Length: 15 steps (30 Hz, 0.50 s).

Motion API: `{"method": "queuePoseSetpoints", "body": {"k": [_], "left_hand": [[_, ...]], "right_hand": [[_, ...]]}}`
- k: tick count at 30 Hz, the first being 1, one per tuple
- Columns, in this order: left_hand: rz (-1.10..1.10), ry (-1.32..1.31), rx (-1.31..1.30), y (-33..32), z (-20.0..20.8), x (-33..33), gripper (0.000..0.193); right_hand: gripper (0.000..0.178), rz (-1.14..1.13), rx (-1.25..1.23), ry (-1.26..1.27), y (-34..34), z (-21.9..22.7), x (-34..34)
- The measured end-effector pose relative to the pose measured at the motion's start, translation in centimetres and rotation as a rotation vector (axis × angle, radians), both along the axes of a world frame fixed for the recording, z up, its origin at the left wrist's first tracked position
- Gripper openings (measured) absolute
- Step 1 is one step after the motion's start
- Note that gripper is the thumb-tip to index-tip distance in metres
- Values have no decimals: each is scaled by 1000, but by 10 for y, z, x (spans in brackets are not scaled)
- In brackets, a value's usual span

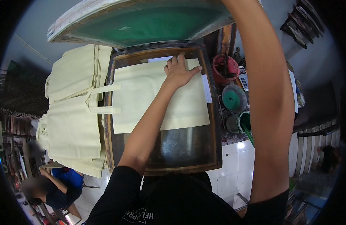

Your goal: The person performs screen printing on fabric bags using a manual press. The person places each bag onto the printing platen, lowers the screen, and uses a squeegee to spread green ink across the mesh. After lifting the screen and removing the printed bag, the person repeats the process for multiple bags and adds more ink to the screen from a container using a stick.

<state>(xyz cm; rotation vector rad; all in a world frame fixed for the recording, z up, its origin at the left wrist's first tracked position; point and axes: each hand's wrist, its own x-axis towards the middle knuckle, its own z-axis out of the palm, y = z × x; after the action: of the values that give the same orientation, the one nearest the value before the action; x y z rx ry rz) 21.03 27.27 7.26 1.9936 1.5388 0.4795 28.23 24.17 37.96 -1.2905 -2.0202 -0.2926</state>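
Note:
My left hand lies palm down on a cream tote bag, near its upper right edge, with fingers apart and thumb stretched to the right. The bag is flat on a dark, wood-edged board, and its two handles reach left onto a pile of similar bags. Pieces of white paper stick out from under the bag at the right and top. Over the far end, a printing screen with green mesh is tilted up. My right arm stretches up past its right side; the hand is out of frame.
A stack of cream tote bags stands left of the board. To the right are a pink tub, a container of green paint, a bucket with a green-smeared tool, and a phone. Another person is at lower left.

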Motion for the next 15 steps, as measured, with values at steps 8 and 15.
{"method": "queuePoseSetpoints", "body": {"k": [8, 15], "left_hand": [[433, 36, 489, -77, -13, -200, 73], [933, 476, 265, -78, -26, -381, 57]], "right_hand": [[37, -119, -127, 50, -16, -2, -17], [35, -17, -67, 131, 0, -4, -21]]}}
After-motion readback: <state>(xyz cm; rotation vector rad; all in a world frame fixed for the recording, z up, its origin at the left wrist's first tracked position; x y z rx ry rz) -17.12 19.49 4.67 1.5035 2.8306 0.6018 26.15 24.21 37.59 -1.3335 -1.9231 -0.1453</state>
